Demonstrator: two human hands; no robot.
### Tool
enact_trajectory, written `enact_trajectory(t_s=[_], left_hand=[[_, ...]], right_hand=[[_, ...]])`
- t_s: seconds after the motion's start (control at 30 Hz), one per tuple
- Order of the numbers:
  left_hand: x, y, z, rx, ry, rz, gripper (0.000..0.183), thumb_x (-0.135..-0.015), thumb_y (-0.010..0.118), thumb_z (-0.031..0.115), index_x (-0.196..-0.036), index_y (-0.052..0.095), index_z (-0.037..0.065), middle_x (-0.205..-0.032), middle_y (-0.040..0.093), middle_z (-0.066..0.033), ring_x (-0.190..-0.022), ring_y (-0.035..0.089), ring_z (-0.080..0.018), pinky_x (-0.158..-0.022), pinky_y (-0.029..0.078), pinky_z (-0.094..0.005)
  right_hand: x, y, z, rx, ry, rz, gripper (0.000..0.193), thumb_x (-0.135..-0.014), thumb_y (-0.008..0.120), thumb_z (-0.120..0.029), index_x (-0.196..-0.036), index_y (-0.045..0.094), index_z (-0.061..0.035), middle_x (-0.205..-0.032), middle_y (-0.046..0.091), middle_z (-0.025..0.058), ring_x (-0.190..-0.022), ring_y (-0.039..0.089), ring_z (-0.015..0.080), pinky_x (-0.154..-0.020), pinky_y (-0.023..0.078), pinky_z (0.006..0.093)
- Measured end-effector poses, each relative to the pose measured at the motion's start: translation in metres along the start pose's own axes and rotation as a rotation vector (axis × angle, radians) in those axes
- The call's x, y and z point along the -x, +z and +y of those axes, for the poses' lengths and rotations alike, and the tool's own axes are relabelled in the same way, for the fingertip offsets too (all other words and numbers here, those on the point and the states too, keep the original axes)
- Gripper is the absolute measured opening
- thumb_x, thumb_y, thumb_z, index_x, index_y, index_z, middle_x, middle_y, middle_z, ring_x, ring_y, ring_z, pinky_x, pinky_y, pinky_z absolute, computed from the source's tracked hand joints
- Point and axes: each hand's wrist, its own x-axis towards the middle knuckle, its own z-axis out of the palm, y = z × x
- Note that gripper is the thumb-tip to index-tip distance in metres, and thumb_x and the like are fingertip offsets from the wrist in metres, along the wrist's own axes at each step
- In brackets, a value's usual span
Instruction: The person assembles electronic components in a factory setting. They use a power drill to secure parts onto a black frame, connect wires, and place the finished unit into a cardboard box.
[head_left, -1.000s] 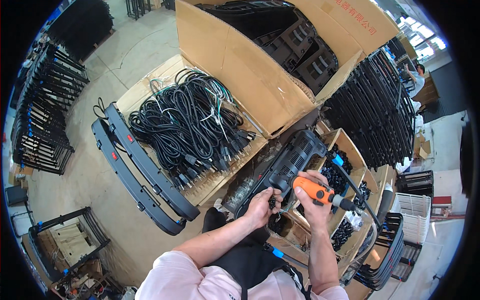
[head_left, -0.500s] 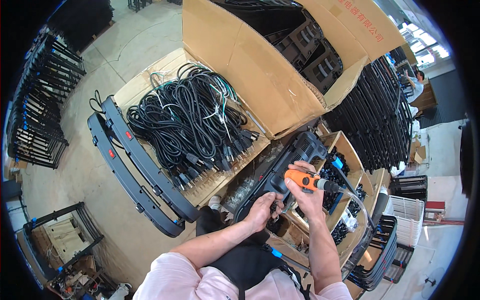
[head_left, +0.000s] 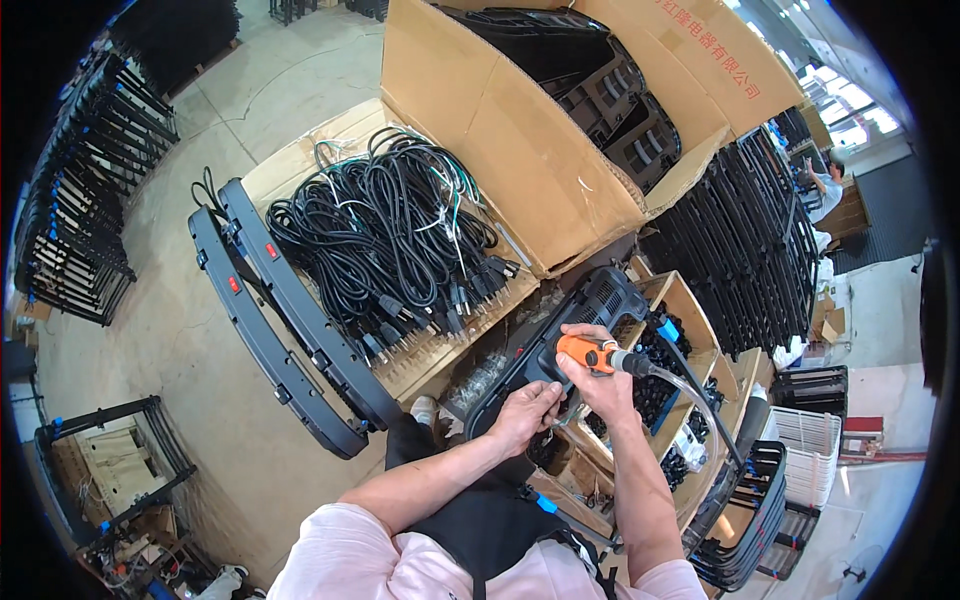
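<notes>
My right hand (head_left: 606,392) is wrapped around an orange air screwdriver (head_left: 585,352) with a clear hose at its back end. The tool is over a long black plastic housing (head_left: 541,348) with vent slots at its far end. Close beside the tool, my left hand (head_left: 524,413) has its thumb and fingertips pinched together over the housing. Whatever those fingers hold, if anything, is too small to make out. The driver's working tip is hidden by my hands.
Coiled black power cords (head_left: 390,235) fill a cardboard tray, with two long black housings (head_left: 270,320) along its left side. An open carton (head_left: 520,150) stands behind. Wooden bins (head_left: 690,300) of small black parts lie right. A person (head_left: 826,190) is far right.
The screwdriver and my right hand have shifted slightly left, nearer my left hand. My left fingertips have moved slightly up and closed together. The whole view has shifted a little.
</notes>
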Motion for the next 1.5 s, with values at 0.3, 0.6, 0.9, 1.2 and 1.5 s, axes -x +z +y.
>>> enact_trajectory(t_s=[0.3,0.6,0.9,1.2,1.5], left_hand=[[0.015,-0.012,-0.012,0.248,0.042,-0.046,0.021,-0.111,0.063,0.025,-0.116,0.069,0.006,-0.091,0.066,0.0017,-0.077,0.061,-0.0093,-0.067,0.051,-0.0246],[0.049,-0.008,-0.034,0.222,-0.048,0.005,0.027,-0.112,0.060,0.035,-0.105,0.065,0.010,-0.085,0.058,0.0025,-0.072,0.053,-0.0111,-0.062,0.043,-0.0257],[0.102,0.013,-0.101,0.324,-0.072,0.111,0.027,-0.113,0.058,0.036,-0.110,0.066,0.010,-0.089,0.061,0.0012,-0.075,0.057,-0.0121,-0.064,0.046,-0.0269],[0.153,-0.002,-0.144,0.208,-0.049,0.138,0.024,-0.114,0.055,0.033,-0.111,0.066,0.012,-0.090,0.064,0.0015,-0.079,0.061,-0.0122,-0.073,0.051,-0.0296],[0.151,-0.004,-0.132,0.150,-0.170,0.110,0.024,-0.115,0.055,0.031,-0.113,0.068,0.012,-0.091,0.065,0.0020,-0.078,0.063,-0.0120,-0.072,0.055,-0.0274]], right_hand=[[0.060,-0.015,-0.026,-0.262,0.033,0.173,0.057,-0.089,0.082,-0.004,-0.140,0.057,0.0005,-0.135,0.070,0.0150,-0.123,0.066,0.0213,-0.110,0.052,0.0366],[0.180,-0.035,-0.026,-0.405,0.004,0.230,0.058,-0.088,0.082,-0.002,-0.140,0.055,-0.0008,-0.133,0.070,0.0200,-0.123,0.068,0.0265,-0.111,0.053,0.0422],[0.266,-0.040,0.000,-0.421,0.006,0.160,0.058,-0.090,0.080,-0.005,-0.141,0.052,0.0004,-0.134,0.069,0.0201,-0.125,0.067,0.0271,-0.110,0.052,0.0421],[0.315,-0.036,0.012,-0.401,-0.018,0.025,0.054,-0.091,0.079,-0.003,-0.139,0.054,-0.0013,-0.137,0.067,0.0161,-0.127,0.065,0.0249,-0.112,0.051,0.0412],[0.330,-0.021,0.006,-0.412,0.023,0.165,0.054,-0.090,0.080,-0.001,-0.138,0.054,-0.0027,-0.135,0.067,0.0168,-0.129,0.063,0.0266,-0.113,0.050,0.0429]])
